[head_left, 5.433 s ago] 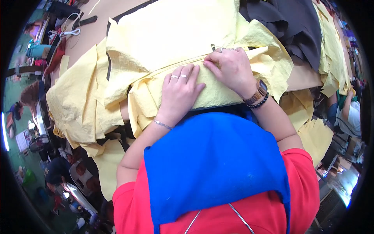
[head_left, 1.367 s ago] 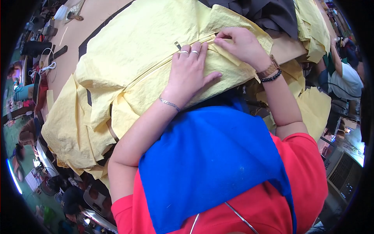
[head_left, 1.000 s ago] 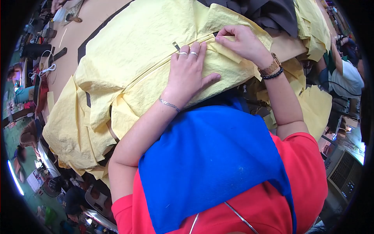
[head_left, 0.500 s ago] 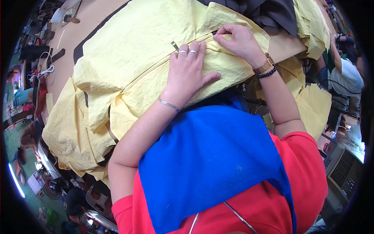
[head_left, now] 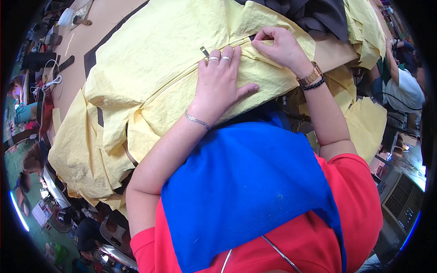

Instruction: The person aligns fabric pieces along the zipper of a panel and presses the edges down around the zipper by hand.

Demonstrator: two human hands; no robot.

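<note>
Yellow crinkled fabric (head_left: 150,50) lies spread over the table, with a zipper (head_left: 170,86) running diagonally across it. The metal zipper pull (head_left: 204,52) stands just beyond the fingertips of my left hand (head_left: 217,86). That hand lies flat on the fabric, thumb spread to the right, fingertips on the zipper line. My right hand (head_left: 280,49) pinches the fabric at the zipper's right end, thumb against index finger. A small dark patch shows beside this pinch.
Dark fabric (head_left: 321,18) is heaped at the back right, beside stacked yellow pieces (head_left: 364,32). A brush (head_left: 82,21), a white cable (head_left: 53,82) and a black tool (head_left: 66,63) lie at the left. Another person (head_left: 403,88) is at the far right.
Since the oldest frame, my left hand has come to lie flatter and the zipper line slants more steeply in view. Over the last second, my right hand has barely moved, keeping its pinch.
</note>
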